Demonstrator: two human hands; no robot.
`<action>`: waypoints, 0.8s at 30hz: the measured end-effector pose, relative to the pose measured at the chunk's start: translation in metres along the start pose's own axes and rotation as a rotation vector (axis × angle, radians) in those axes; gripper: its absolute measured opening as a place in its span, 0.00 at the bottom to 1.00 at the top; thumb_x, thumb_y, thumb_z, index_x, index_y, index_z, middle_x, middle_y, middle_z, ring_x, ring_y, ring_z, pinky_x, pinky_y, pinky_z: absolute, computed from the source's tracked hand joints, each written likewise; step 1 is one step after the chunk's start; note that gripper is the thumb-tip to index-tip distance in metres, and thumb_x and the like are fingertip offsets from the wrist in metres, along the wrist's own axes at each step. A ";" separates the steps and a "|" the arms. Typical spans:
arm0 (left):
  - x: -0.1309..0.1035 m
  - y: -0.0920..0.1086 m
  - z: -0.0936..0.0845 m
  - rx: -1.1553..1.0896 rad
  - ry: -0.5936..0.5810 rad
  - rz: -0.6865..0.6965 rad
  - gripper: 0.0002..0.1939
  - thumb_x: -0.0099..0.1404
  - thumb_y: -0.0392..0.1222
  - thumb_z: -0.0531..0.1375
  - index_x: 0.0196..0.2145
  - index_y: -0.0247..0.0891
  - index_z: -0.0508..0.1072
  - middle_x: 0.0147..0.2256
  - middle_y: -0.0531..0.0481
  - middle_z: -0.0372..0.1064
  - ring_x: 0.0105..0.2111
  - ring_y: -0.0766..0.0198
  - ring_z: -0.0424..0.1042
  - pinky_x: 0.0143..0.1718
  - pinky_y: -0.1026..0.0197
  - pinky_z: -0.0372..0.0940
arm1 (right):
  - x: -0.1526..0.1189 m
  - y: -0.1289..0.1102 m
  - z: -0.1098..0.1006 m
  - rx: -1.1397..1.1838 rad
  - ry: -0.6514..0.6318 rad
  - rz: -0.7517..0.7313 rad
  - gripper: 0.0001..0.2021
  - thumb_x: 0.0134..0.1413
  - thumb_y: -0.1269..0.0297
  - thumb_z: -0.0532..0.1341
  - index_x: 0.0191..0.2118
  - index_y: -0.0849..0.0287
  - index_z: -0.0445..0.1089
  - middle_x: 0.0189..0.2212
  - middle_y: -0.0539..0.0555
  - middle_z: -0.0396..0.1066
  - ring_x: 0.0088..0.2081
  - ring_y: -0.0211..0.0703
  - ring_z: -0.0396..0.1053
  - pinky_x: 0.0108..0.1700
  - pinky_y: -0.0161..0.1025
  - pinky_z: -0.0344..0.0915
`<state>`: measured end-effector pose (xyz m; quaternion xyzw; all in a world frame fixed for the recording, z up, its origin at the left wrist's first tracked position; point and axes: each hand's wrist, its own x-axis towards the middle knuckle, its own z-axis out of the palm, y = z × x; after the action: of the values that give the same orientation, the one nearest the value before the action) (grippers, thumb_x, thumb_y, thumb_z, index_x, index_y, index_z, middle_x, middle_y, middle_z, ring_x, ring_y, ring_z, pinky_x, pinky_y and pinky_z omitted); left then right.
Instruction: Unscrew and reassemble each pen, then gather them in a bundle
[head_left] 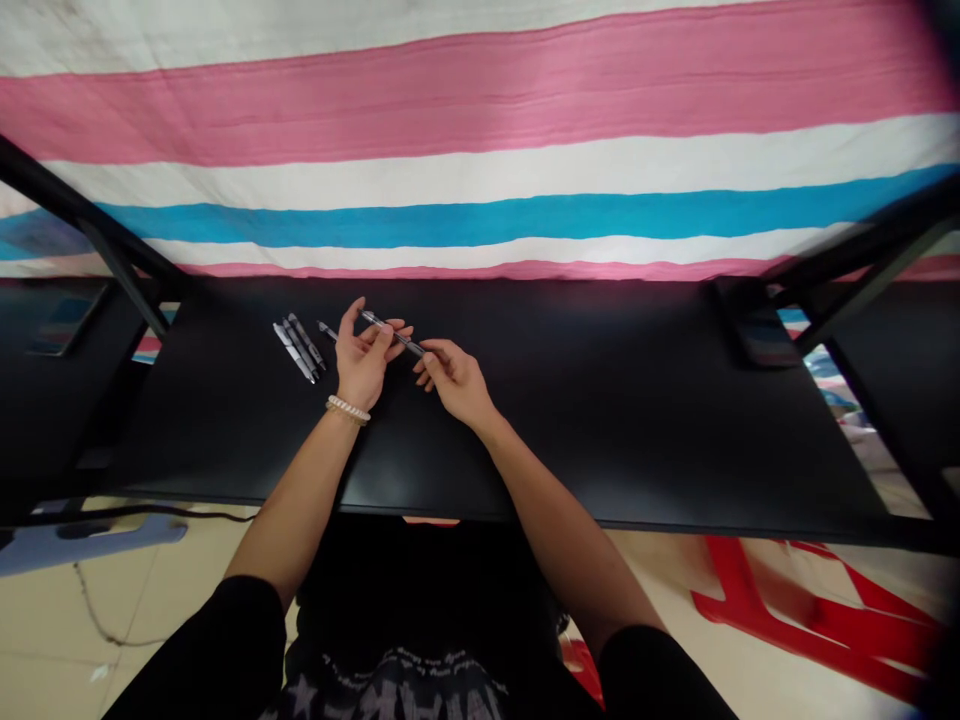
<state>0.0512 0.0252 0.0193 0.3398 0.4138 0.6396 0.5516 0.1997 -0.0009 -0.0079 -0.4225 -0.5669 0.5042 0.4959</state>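
Observation:
Between my two hands, a slim pen (pixel 411 346) with a clear barrel is held at a slant above the black table. My left hand (pixel 365 358), with a pale beaded bracelet at its wrist, grips the upper left part, thumb pressed along the barrel. Fingers of my right hand (pixel 453 378) pinch its lower right end. Another pen (pixel 327 330) lies just left of my left hand, partly hidden behind it. Further left, several pens (pixel 300 348) rest side by side, white, grey and dark.
The black table (pixel 630 430) has metal frame bars at both sides. A dark phone-like object (pixel 757 322) lies at the right end. A striped cloth (pixel 480 120) hangs behind. A red plastic stool (pixel 817 620) stands below right, and a cable (pixel 150 511) runs along the left front edge.

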 end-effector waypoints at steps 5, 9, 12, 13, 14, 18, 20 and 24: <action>-0.002 -0.002 0.003 -0.069 -0.004 -0.035 0.30 0.52 0.47 0.76 0.48 0.43 0.69 0.37 0.50 0.79 0.38 0.59 0.81 0.43 0.58 0.74 | 0.000 0.004 0.006 0.095 0.098 0.052 0.23 0.59 0.42 0.62 0.45 0.59 0.77 0.28 0.51 0.75 0.25 0.40 0.75 0.29 0.41 0.77; -0.002 -0.007 0.004 -0.112 0.017 -0.050 0.28 0.53 0.45 0.76 0.47 0.42 0.69 0.35 0.52 0.78 0.37 0.61 0.81 0.42 0.60 0.74 | -0.002 0.004 0.008 -0.043 0.225 -0.091 0.16 0.62 0.50 0.62 0.45 0.55 0.80 0.36 0.54 0.80 0.33 0.45 0.80 0.40 0.49 0.81; -0.001 -0.009 0.003 -0.123 0.036 -0.057 0.25 0.54 0.43 0.75 0.46 0.42 0.69 0.34 0.53 0.78 0.36 0.62 0.81 0.42 0.60 0.74 | -0.005 0.002 0.007 -0.151 0.251 -0.169 0.12 0.64 0.55 0.61 0.43 0.50 0.81 0.42 0.54 0.80 0.37 0.48 0.80 0.47 0.54 0.80; -0.001 -0.009 0.002 -0.119 0.044 -0.060 0.25 0.54 0.43 0.75 0.46 0.42 0.69 0.34 0.53 0.78 0.36 0.62 0.81 0.42 0.60 0.74 | -0.005 0.001 0.007 -0.181 0.261 -0.182 0.11 0.64 0.56 0.61 0.42 0.49 0.81 0.42 0.54 0.80 0.39 0.48 0.80 0.49 0.54 0.79; 0.000 -0.009 0.002 -0.115 0.052 -0.065 0.25 0.54 0.43 0.75 0.46 0.42 0.69 0.34 0.53 0.78 0.36 0.62 0.81 0.42 0.60 0.74 | -0.005 0.001 0.006 -0.201 0.267 -0.187 0.10 0.64 0.56 0.61 0.41 0.49 0.81 0.43 0.54 0.80 0.41 0.48 0.80 0.51 0.55 0.78; 0.000 -0.009 0.002 -0.126 0.055 -0.072 0.27 0.53 0.43 0.75 0.47 0.42 0.69 0.35 0.52 0.79 0.38 0.62 0.81 0.43 0.60 0.74 | -0.002 0.000 0.007 -0.094 0.254 -0.081 0.16 0.59 0.51 0.66 0.48 0.53 0.77 0.42 0.56 0.79 0.43 0.48 0.78 0.48 0.50 0.78; 0.001 -0.009 0.003 -0.141 0.048 -0.073 0.27 0.53 0.43 0.76 0.47 0.42 0.69 0.35 0.52 0.79 0.38 0.61 0.81 0.44 0.59 0.74 | -0.001 -0.001 0.007 0.000 0.237 -0.001 0.19 0.59 0.47 0.64 0.48 0.56 0.76 0.34 0.55 0.78 0.35 0.44 0.78 0.41 0.47 0.79; 0.002 -0.010 0.002 -0.160 0.042 -0.067 0.28 0.53 0.43 0.76 0.46 0.42 0.68 0.36 0.51 0.79 0.39 0.60 0.82 0.46 0.57 0.73 | 0.001 -0.002 0.005 0.019 0.240 -0.074 0.14 0.54 0.50 0.69 0.40 0.54 0.79 0.40 0.56 0.77 0.39 0.44 0.77 0.45 0.46 0.78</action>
<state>0.0571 0.0276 0.0108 0.2671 0.3840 0.6586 0.5894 0.1951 -0.0008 -0.0056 -0.4538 -0.5138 0.4368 0.5825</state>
